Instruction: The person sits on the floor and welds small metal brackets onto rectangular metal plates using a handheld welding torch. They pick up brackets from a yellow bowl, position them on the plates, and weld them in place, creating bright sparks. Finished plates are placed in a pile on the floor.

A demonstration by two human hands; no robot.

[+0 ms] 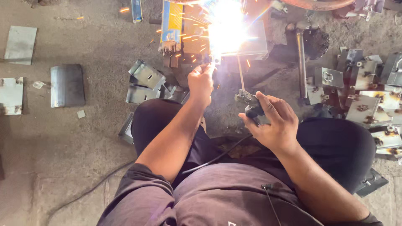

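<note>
**While sparks fly, I hold the metal and the welding tool**

As the bright light (226, 29) burns in front of me, my left hand (201, 81) reaches out to the metal piece (247, 42) on the floor. My fingers are curled and pressed on its near edge, right by the glow. The light is so strong that I cannot see just what they pinch.

My right hand (274, 121) is shut tight around the black holder (250, 104). A thin rod (240, 73) sticks up from the holder and goes to the bright spot. A black cable (217, 157) runs from the holder down between my knees.

Orange sparks (184, 37) shoot out to the left. A blue and yellow box (171, 25) lies just beside the light, on the left.

Near my left knee lie bent grey metal parts (146, 81). Farther left, flat grey plates (67, 85) rest on the dirty floor (92, 138), well apart from my hands.

On my right is a heap of small metal parts (364, 96), some with rusty marks. A hammer (301, 62) lies between that heap and the metal piece.

I sit low with both knees up, in dark trousers and a dark shirt.
</note>
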